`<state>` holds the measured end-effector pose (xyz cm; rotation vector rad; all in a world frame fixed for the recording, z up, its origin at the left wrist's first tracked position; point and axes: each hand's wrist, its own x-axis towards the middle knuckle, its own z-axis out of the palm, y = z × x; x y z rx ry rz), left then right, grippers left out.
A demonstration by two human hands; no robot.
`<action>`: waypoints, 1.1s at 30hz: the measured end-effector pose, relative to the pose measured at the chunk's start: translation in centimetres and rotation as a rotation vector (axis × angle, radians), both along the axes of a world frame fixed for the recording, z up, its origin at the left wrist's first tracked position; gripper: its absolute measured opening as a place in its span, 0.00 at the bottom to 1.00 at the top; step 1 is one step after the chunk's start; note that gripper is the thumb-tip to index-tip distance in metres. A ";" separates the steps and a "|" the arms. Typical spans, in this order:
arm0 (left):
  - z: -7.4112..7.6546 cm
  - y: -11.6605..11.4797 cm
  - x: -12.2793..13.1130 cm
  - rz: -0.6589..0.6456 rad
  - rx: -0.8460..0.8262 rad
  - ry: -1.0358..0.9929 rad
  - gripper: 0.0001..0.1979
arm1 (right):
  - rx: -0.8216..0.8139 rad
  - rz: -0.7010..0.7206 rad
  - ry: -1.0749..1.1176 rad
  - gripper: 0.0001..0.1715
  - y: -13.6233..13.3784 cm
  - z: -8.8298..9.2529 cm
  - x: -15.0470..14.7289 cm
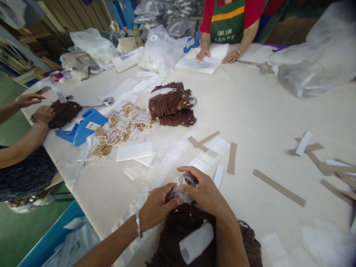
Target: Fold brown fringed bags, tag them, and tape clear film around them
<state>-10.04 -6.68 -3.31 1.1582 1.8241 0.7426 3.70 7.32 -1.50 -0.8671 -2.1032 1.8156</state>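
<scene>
A brown fringed bag (pixel 167 241) lies before me at the table's near edge, partly covered by my right forearm. Above its top, my left hand (pixel 158 205) and my right hand (pixel 205 191) pinch a greyish wrapped strap (pixel 183 181) bent into a loop. Both hands are closed on it, with fingertips close together. A rolled white sheet (pixel 197 243) rests on the bag's front. More brown fringe (pixel 250 241) shows to the right of my right forearm.
Stacked brown fringed bags (pixel 172 104) stand mid-table beside a heap of stringed tags (pixel 122 128) and a blue tape dispenser (pixel 83 128). Cardboard strips (pixel 279 187) lie to the right. One co-worker's hands (pixel 204 53) press white sheets; another's hand (pixel 44 114) touches a brown bag.
</scene>
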 end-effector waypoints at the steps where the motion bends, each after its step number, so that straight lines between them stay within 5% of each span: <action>1: 0.0 -0.1 -0.1 0.004 0.006 -0.034 0.18 | 0.024 0.019 -0.019 0.24 0.1 -0.1 0.0; 7: -0.6 -0.6 -0.2 0.033 -0.001 -0.056 0.19 | 0.049 -0.004 -0.091 0.12 0.3 -0.7 -0.3; 18: -1.2 -0.8 -0.2 0.060 -0.025 -0.033 0.21 | -0.234 -0.300 -0.039 0.16 0.0 -1.4 -0.7; 33: -1.6 -0.7 -0.6 0.043 -0.035 -0.080 0.20 | -0.242 -0.442 -0.055 0.15 0.4 -1.4 -0.2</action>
